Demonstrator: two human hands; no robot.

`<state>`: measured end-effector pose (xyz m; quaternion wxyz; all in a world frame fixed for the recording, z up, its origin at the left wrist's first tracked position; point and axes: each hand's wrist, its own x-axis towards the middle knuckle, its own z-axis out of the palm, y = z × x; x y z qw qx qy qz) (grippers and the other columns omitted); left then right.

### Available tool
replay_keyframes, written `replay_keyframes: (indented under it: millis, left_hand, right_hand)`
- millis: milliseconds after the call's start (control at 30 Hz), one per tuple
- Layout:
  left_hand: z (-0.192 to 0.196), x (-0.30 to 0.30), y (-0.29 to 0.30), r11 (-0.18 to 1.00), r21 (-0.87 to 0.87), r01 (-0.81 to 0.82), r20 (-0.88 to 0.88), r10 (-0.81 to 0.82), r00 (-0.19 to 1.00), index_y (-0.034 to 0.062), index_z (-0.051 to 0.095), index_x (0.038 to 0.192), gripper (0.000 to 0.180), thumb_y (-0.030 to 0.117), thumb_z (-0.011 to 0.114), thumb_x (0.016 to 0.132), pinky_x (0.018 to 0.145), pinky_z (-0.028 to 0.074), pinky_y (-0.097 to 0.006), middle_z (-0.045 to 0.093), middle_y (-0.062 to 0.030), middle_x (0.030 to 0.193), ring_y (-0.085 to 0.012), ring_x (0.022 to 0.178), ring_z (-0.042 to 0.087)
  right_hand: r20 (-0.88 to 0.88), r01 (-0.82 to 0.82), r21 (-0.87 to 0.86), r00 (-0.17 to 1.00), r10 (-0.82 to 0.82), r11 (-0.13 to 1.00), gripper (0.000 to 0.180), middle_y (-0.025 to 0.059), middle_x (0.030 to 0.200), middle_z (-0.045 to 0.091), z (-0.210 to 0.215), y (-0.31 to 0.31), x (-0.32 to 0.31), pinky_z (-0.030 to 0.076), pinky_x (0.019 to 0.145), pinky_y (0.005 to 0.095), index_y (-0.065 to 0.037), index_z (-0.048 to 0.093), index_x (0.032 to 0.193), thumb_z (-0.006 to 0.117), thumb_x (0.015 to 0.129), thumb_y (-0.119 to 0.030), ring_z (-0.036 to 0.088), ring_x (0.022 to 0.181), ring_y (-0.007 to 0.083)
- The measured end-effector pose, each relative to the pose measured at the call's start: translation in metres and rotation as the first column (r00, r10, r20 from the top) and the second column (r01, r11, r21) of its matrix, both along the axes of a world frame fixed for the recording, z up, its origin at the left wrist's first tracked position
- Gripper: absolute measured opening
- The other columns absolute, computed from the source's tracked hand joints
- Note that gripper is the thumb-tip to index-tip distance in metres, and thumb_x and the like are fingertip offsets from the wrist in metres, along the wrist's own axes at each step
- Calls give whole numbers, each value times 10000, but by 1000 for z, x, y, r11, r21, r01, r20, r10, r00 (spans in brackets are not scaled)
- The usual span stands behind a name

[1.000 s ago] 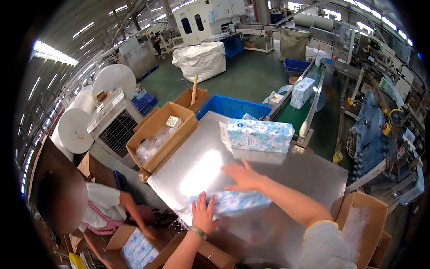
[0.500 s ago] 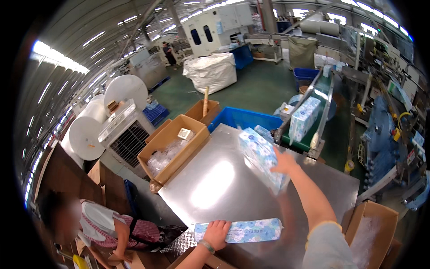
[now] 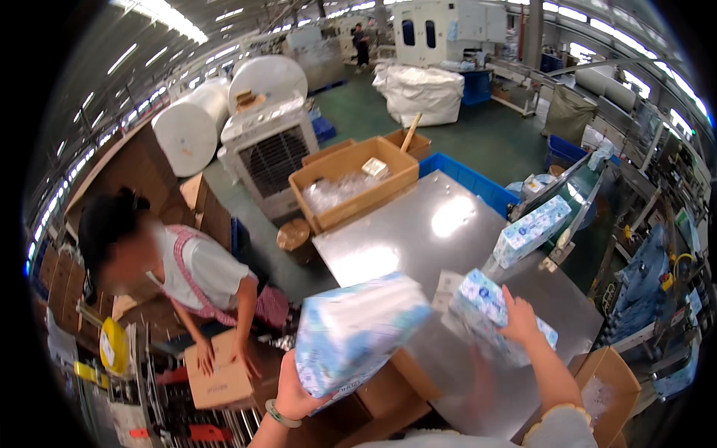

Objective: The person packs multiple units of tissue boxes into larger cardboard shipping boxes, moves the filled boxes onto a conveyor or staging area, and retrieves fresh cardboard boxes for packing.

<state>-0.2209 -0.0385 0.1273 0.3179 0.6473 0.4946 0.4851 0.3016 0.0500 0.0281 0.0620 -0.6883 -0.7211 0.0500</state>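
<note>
At nine o'clock we list a co-worker (image 3: 187, 276) bent over a brown cardboard box (image 3: 216, 377), both palms flat on its top, on what looks like a roller track (image 3: 160, 418). At seven o'clock we enter our left hand (image 3: 293, 392), a green band at the wrist, fingers curled under the lower corner of a large blue-and-white plastic-wrapped pack (image 3: 358, 332); the pack is off the table and tilted, its far end higher, so the grip covers only one corner. We judge the risk here: the film is smooth, the bulk overhangs the hand, and the pack may twist out and drop toward the open carton (image 3: 396, 388) beneath it or toward the co-worker's box. At centre we record the shiny steel table (image 3: 403, 246), glare-lit. At five o'clock our right hand (image 3: 519, 321) is spread over the top of a smaller blue-and-white pack (image 3: 497, 313), fingers fairly wide and pressing on it; whether they close round it we cannot tell. This pack lies near the table's near edge, so a sliding push could send it off toward the carton with a clear liner (image 3: 609, 392) at four o'clock. At two o'clock a third pack (image 3: 532, 231) rests tilted at the conveyor's end (image 3: 575, 201); more packs arriving could crowd it.
</note>
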Motion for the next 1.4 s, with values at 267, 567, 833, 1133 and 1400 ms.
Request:
replay_keyframes:
  millis: [267,567,833,1133,1400]
  left_hand:
    - [-137,-56,-128,925,-380,-25,-680,-261,685,53,495,1293,721,237,818,674,922,529,-489,580,-180,1171,-383,1144,556]
    - [-259,8,-90,640,-743,195,-551,-751,365,22,414,1437,800,271,751,755,1049,471,-486,462,-264,1479,-400,1359,474]
    - [-244,-29,-142,591,-774,230,-307,-666,680,4,568,1364,656,414,704,869,1026,478,-449,647,-275,1265,-420,1142,634]
    - [-111,-27,7,958,144,-246,-849,248,467,45,625,1196,444,169,766,794,961,475,-493,648,-200,1142,-399,1082,603]
    - [-185,-92,41,986,82,-145,-810,151,567,14,634,988,208,138,727,849,768,493,-511,655,-213,922,-447,885,618]
  right_hand:
    - [-260,-212,661,835,486,719,1045,185,1131,549,128,-26,-192,428,892,469,34,283,1552,827,687,-181,535,981,372]
    - [-150,-939,-53,343,927,339,1037,161,1157,557,-28,-56,-357,430,923,482,-136,270,1605,756,691,-89,547,1089,327]
    - [-85,-583,-770,497,864,260,945,128,1637,316,-254,-97,-412,274,1190,567,-319,183,1634,699,849,-215,298,1507,344]
    - [-769,-562,56,503,394,825,481,193,1402,583,-24,-24,-260,431,1103,452,-41,579,1374,629,965,-289,554,1289,357]
    - [-205,961,264,-27,-978,-82,586,240,1263,614,-101,-337,137,440,1051,493,28,567,1305,757,836,-268,561,1196,445]
